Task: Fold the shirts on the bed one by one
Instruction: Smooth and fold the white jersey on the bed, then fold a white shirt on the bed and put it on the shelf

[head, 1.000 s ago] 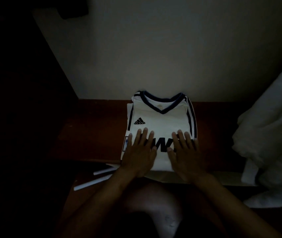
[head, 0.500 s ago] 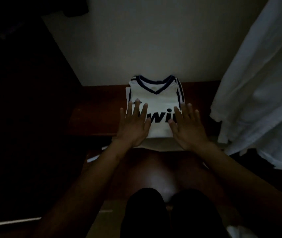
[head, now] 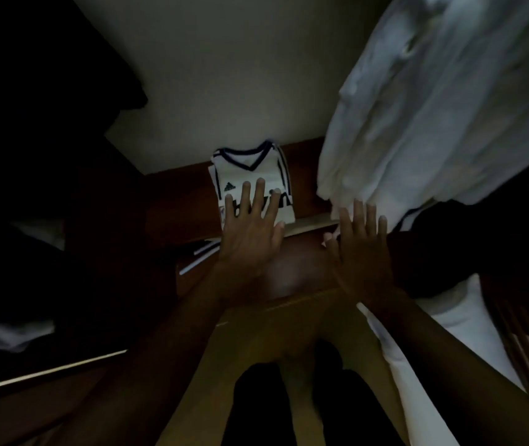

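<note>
Shirt (head: pixel 240 175) lay at 12 o'clock off your left hand (head: pixel 250 233), collar away.
Your right hand (head: pixel 361 249) sat at 3 o'clock; both were spread flat, empty.

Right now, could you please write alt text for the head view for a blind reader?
A folded white jersey with dark V-neck trim lies on a reddish-brown wooden ledge by a pale wall, in dim light. The person's left hand, fingers spread, covers its lower half; the right hand, also flat, extends beside it, below a hanging white cloth.
</note>
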The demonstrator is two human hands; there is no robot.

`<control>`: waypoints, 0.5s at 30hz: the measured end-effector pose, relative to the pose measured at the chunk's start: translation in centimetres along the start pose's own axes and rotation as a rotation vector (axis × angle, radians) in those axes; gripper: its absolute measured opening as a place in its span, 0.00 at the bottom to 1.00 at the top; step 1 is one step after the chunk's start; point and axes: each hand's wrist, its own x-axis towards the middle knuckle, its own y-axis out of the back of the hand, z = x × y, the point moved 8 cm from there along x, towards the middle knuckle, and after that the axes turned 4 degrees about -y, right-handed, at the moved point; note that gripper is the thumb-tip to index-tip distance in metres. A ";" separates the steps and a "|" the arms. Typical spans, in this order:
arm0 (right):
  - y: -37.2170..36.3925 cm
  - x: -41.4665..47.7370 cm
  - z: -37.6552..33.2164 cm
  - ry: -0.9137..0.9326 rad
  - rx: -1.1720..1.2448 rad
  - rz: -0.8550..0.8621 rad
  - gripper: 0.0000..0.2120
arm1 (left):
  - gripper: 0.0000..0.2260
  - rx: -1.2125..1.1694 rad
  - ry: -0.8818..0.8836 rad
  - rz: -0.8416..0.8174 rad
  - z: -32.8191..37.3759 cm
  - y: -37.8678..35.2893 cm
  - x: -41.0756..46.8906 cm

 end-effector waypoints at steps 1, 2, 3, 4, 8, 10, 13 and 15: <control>2.0 -0.9 0.5 -0.017 -0.006 0.034 0.31 | 0.30 0.000 -0.025 0.007 0.8 1.7 -0.2; 4.1 -2.0 0.9 -0.034 -0.010 0.077 0.31 | 0.30 -0.001 -0.059 0.017 1.8 3.6 -0.3; 6.1 -3.0 1.4 -0.052 -0.010 0.110 0.31 | 0.31 0.001 -0.099 0.032 2.8 5.4 -0.5; 7.7 -4.1 1.8 -0.079 -0.011 0.122 0.32 | 0.31 0.004 -0.139 0.046 3.8 7.0 -0.7; 14.2 -10.4 3.5 -0.258 -0.070 0.187 0.35 | 0.31 -0.016 -0.340 0.078 8.7 12.9 -2.2; 17.2 -14.7 4.2 -0.360 -0.073 0.228 0.34 | 0.31 -0.060 -0.451 0.097 11.8 15.5 -3.8; 20.7 -22.4 5.8 -0.522 -0.088 0.278 0.32 | 0.31 -0.104 -0.646 0.088 18.0 19.1 -7.4; 22.4 -28.1 7.3 -0.622 -0.079 0.306 0.33 | 0.31 -0.070 -0.775 0.103 22.4 20.9 -10.5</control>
